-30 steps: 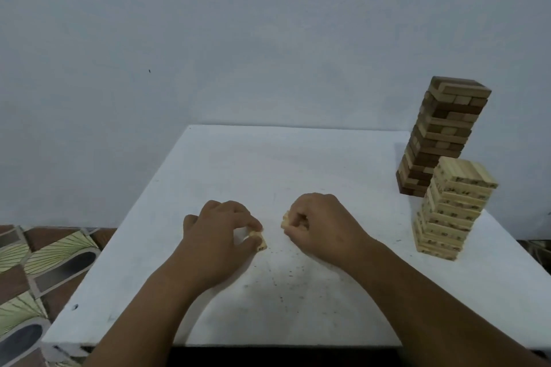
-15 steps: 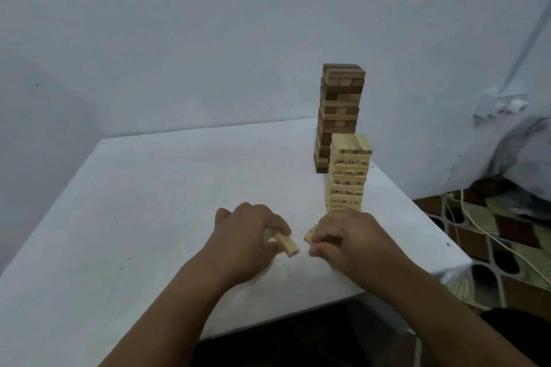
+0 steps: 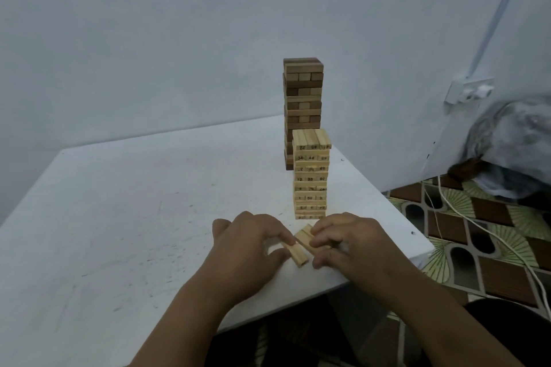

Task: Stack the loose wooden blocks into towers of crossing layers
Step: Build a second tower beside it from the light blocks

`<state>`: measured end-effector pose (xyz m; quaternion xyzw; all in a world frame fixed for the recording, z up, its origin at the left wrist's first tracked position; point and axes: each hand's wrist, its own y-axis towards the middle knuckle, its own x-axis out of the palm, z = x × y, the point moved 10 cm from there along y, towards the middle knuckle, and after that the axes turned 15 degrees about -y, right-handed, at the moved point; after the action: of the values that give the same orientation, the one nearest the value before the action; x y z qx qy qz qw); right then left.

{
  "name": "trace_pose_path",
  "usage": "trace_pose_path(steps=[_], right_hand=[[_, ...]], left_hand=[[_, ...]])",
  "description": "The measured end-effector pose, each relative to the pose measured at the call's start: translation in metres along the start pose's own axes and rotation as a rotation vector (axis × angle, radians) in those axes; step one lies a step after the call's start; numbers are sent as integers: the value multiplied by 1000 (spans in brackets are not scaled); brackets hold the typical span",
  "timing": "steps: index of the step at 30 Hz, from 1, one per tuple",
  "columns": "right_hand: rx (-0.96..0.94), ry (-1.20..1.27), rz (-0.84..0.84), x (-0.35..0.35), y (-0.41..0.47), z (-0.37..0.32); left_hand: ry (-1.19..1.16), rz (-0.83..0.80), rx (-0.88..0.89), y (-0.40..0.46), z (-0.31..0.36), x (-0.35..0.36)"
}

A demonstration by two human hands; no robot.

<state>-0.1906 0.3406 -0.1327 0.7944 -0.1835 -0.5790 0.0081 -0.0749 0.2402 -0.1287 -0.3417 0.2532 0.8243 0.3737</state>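
Two towers of crossing layers stand on the white table. The pale tower has numbers printed on its block ends and stands nearer to me. Behind it rises the taller brown tower. Just in front of the pale tower, my left hand pinches a pale wooden block between thumb and fingers. My right hand grips one or two more pale blocks, mostly hidden under its fingers. The two hands nearly touch.
The table's right edge and near corner lie close to my right hand. Beyond it is a patterned tiled floor with a white cable. A wall socket and a plastic-wrapped bundle sit at the right.
The view has swung right, so the towers now stand at centre. Both hands have moved with their blocks toward the pale tower's base and closer together.
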Motion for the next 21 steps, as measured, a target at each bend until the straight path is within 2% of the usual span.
trace_pose_path(steps=[13, 21], right_hand=[[-98, 54, 114, 2, 4, -17], [-70, 38, 161, -1, 1, -20]], left_hand=[[7, 4, 52, -7, -1, 1], [-13, 9, 54, -7, -2, 0]])
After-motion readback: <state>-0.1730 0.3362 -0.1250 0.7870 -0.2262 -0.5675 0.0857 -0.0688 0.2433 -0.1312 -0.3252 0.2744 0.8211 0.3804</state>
